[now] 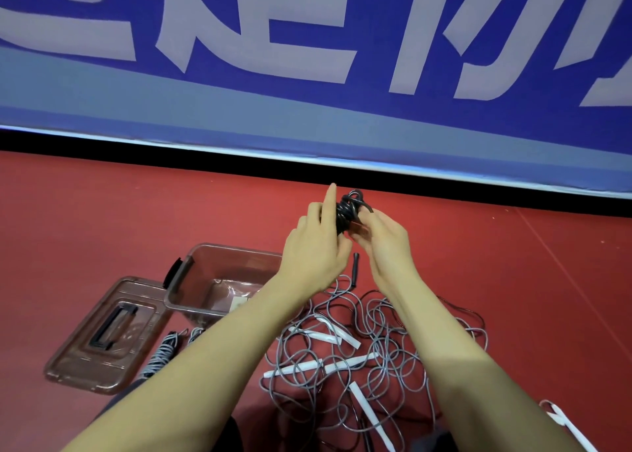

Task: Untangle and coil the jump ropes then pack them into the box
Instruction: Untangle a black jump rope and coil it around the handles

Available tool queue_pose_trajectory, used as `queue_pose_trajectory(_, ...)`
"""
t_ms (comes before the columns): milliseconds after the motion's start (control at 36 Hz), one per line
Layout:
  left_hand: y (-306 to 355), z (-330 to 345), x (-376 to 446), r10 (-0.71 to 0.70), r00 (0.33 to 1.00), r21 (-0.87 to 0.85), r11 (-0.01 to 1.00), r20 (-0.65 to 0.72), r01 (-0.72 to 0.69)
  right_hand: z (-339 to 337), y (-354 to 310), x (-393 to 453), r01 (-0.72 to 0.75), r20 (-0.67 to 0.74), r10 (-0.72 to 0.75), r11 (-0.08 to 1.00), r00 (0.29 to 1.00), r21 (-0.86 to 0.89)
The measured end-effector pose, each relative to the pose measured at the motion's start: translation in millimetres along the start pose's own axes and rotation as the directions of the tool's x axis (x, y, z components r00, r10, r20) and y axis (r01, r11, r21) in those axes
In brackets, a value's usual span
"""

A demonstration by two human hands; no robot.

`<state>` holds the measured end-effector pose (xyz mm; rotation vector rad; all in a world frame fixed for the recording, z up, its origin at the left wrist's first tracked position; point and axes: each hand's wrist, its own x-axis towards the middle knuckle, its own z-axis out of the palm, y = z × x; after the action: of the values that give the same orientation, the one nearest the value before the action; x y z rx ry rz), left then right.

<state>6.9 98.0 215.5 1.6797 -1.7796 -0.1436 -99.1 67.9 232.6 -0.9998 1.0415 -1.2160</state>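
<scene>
Both hands, left hand (319,243) and right hand (383,243), grip one coiled black rope (347,208), while the box (219,280) looks ropeless (lid off) and a grey tangle (369,342) awaits on the floor.

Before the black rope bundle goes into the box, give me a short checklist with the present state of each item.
1. Black rope bundle held by both hands: ok, the left hand and right hand both grip it.
2. Bundle fully coiled and secured: cannot tell, the fingers hide part of it.
3. Box open: ok, its lid lies beside it on the floor.
4. Room in the box: ok, only some clear wrapping shows inside.
5. Bundle free of the grey rope tangle: cannot tell; a black handle hangs below the hands.
</scene>
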Motion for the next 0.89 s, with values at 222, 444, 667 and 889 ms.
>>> queue_pose_trajectory(222,-4,-7,6,-0.085,0.996,0.094,0.992,-0.013,0.085,3,1,-1,0.059,0.026,-0.056,0.985,0.998,-0.162)
queue_pose_trajectory(444,-8,-7,6,-0.151,0.989,-0.227,0.962,0.013,0.15,-2,0,-1,0.136,0.098,-0.112,0.946,0.989,-0.295)
queue_pose_trajectory(667,-8,-8,7,-0.128,0.991,-0.187,0.973,0.036,0.132,-6,-1,-1,0.172,0.048,-0.167,0.975,0.985,-0.138)
queue_pose_trajectory(889,-10,-9,5,-0.08,0.995,0.062,0.995,0.066,0.076,-5,-5,-5,0.291,0.025,-0.291,0.944,0.956,-0.157)
